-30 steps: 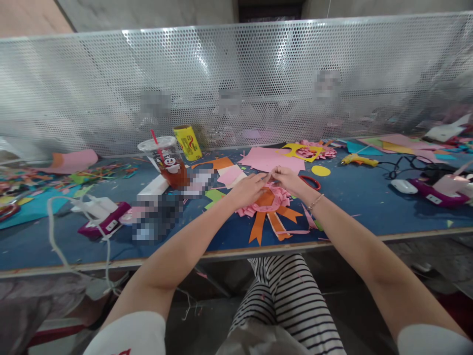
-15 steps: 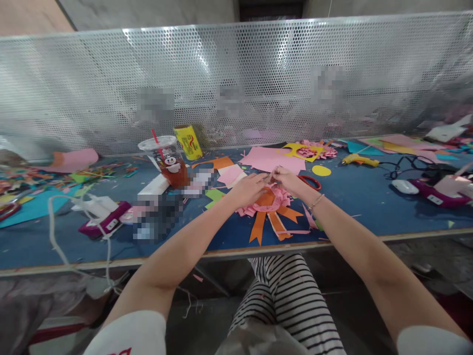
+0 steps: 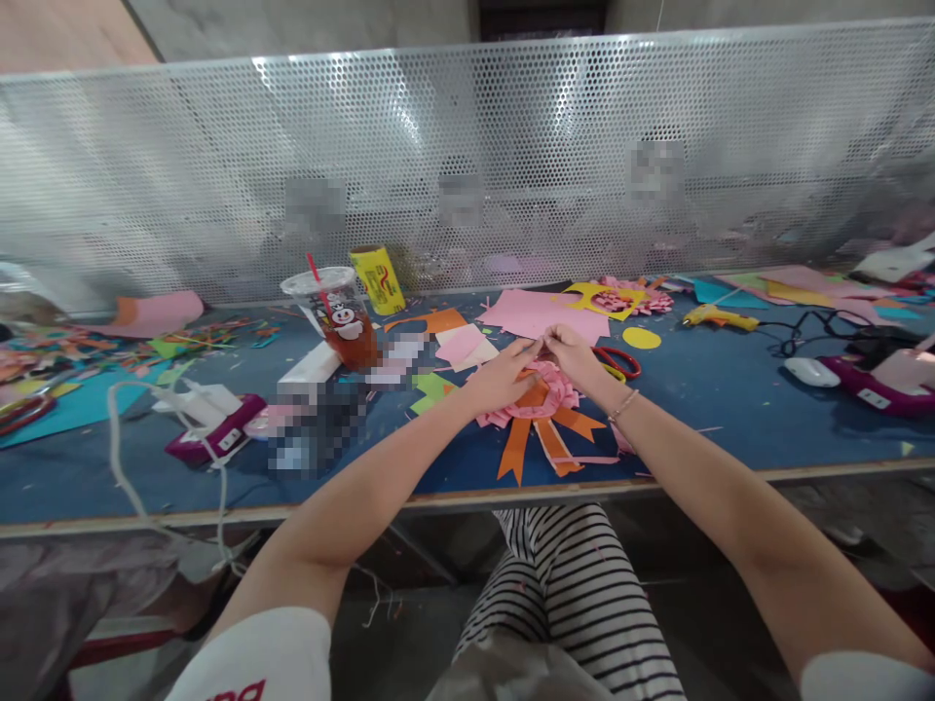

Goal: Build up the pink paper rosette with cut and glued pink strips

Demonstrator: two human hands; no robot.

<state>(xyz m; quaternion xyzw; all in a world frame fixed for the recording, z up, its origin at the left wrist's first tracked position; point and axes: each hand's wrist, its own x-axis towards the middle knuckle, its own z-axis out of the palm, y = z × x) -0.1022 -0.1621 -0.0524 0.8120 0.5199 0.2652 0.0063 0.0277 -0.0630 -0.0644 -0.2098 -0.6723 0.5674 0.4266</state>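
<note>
A paper rosette (image 3: 534, 397) lies on the blue tabletop near its front edge. It has an orange centre, a pink pleated border and orange ribbon tails (image 3: 514, 453) pointing toward me. My left hand (image 3: 504, 380) rests over its upper left side, fingers closed on the border. Across from it, my right hand (image 3: 572, 356) pinches at the far edge of the rosette, fingertips meeting those of the left. What exactly lies between the fingertips is hidden. Scissors (image 3: 629, 364) with red handles lie just right of my right hand, partly covered by it.
Pink paper (image 3: 544, 313) and a yellow paper circle (image 3: 641, 338) lie behind. A yellow glue gun (image 3: 720, 317) is at right, near a purple power strip (image 3: 880, 387). An iced drink cup (image 3: 343, 321) and another power strip (image 3: 219, 431) stand left. A perforated metal screen (image 3: 409, 175) rises behind.
The view has shifted slightly. My left fingers reach a little farther down over the rosette, and more of the scissors shows beside my right hand. Both hands stay at the rosette's far edge.
</note>
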